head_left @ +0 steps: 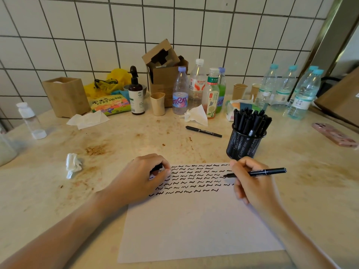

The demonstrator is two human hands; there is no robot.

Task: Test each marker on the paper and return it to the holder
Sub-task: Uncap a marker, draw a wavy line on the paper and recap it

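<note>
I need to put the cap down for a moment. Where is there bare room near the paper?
Bare counter lies between the paper and the loose marker, left of the holder. More lies right of the holder, before the phone. The back by the bottles is crowded.

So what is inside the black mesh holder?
The black mesh holder is packed with black markers standing upright, caps up. Their lower ends show only dimly through the mesh, and the holder's bottom cannot be seen.
</note>
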